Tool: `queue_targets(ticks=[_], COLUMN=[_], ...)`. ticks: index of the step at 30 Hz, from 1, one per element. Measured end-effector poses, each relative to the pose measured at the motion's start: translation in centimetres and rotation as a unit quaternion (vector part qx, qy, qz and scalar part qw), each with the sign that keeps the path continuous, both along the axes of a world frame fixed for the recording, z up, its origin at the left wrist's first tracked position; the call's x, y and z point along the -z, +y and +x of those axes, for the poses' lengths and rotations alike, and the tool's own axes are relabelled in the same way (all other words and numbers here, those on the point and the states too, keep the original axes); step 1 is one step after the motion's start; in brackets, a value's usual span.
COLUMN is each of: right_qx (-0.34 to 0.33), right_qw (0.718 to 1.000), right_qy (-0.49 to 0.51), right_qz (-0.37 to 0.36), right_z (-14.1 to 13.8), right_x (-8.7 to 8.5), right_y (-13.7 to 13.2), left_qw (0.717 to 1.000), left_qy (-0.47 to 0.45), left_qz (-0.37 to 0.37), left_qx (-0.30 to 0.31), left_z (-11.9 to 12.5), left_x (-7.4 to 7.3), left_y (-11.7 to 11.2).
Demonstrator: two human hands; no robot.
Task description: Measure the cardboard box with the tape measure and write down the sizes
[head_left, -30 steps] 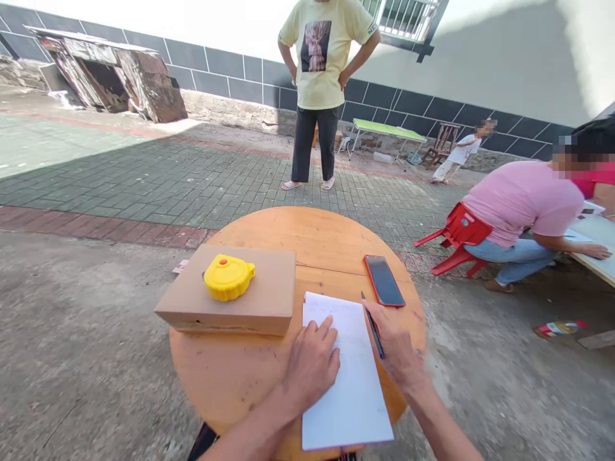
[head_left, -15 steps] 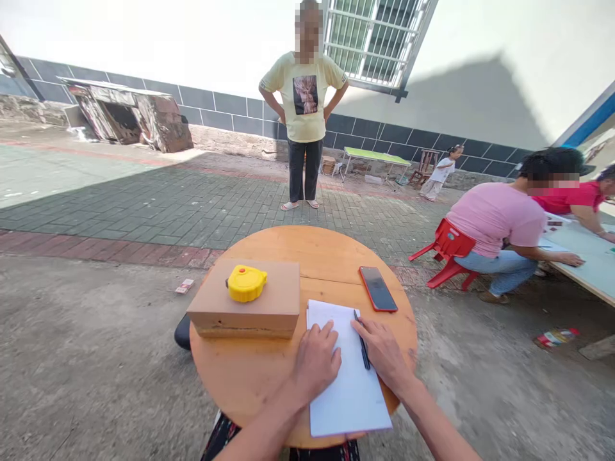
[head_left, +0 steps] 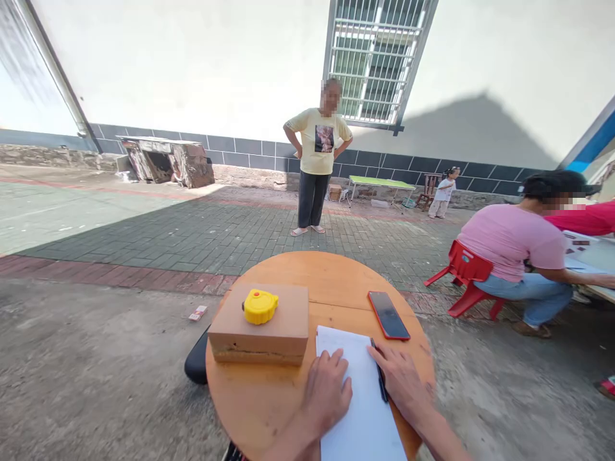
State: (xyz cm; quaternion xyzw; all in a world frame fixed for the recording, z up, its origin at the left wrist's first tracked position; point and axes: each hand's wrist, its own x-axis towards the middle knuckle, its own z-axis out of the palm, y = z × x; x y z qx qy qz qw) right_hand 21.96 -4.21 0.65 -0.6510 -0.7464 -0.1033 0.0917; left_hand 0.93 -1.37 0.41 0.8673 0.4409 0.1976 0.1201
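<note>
My left hand (head_left: 328, 392) lies flat with fingers spread on the left side of a white sheet of paper (head_left: 358, 410) on a round wooden table (head_left: 307, 275). My right hand (head_left: 402, 383) rests on the paper's right edge, fingers loosely curled round a black pen (head_left: 380, 379). A red phone (head_left: 388, 314) lies face up just beyond the right hand. To the left, a brown cardboard box (head_left: 262, 324) carries a yellow tape measure (head_left: 260, 306) on its top.
A person in a yellow shirt (head_left: 318, 150) stands beyond the table, hands on hips. At the right a person in pink (head_left: 516, 246) sits on a red chair (head_left: 462, 272) at another table. A child (head_left: 442, 191) and a green table (head_left: 381, 184) are by the wall.
The view has tilted up, so the table and my hands sit lower in the picture. Both hands stay on the paper; the pen remains in the right hand.
</note>
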Motion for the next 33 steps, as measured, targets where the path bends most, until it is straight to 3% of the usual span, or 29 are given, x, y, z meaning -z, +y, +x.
queue_targets(ticks=[9, 18, 28, 33], right_qx=[0.017, 0.027, -0.068, -0.073], right_qw=[0.999, 0.998, 0.992, 0.986], right_qy=[0.048, 0.051, 0.08, 0.121], right_qz=[0.01, 0.002, -0.069, -0.09], right_z=[0.9, 1.0, -4.7, -4.9], right_x=[0.9, 0.0, -0.9, -1.6], right_y=[0.2, 1.0, 4.7, 6.1], left_qw=[1.0, 1.0, 1.0, 1.0], left_qy=[0.006, 0.002, 0.003, 0.003], left_qz=[-0.005, -0.015, -0.019, -0.02], left_qx=[0.006, 0.014, 0.018, 0.018], left_z=[-0.1, -0.1, -0.3, -0.3], left_x=[0.3, 0.2, -0.3, -0.3], left_y=[-0.1, 0.0, 0.1, 0.1])
